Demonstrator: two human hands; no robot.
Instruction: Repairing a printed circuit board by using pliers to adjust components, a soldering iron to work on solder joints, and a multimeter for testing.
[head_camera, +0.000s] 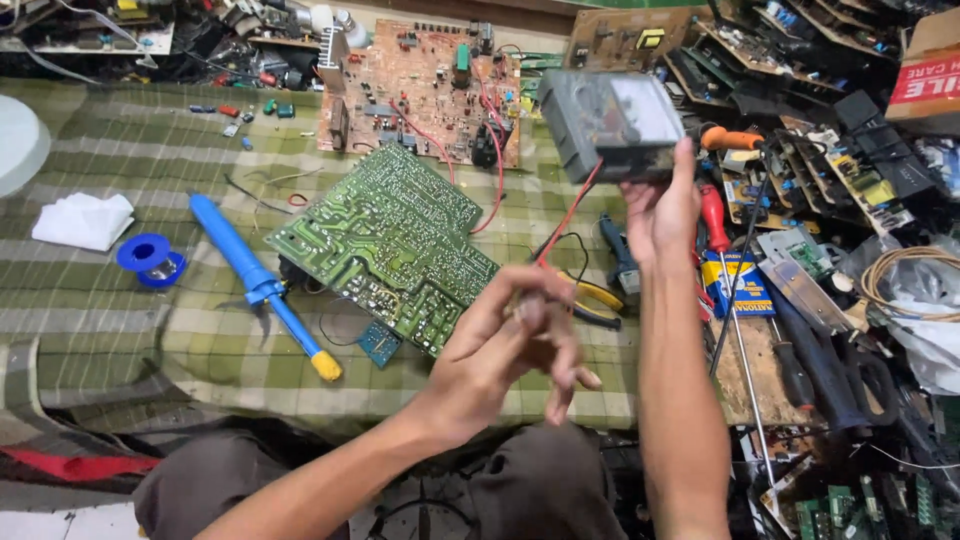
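Note:
My right hand (660, 215) is raised and grips the lower edge of a grey analog meter (610, 120) with a clear front, tilted towards me. A red lead (570, 215) runs from the meter down into my left hand (515, 335), whose fingers are closed around the lead ends; the hand is blurred. Just left of that hand, a green circuit board (390, 245) lies solder-side up on the green striped cloth (150, 160). Farther back lies a brown circuit board (420, 90) with red wires.
A blue desoldering pump (255, 275), a blue solder spool (150, 258) and a white rag (82, 220) lie at left. Yellow-handled pliers (600, 300), a red screwdriver (712, 220) and a long thin screwdriver (745, 350) sit right of my hands. Stacked boards (850, 180) crowd the right side.

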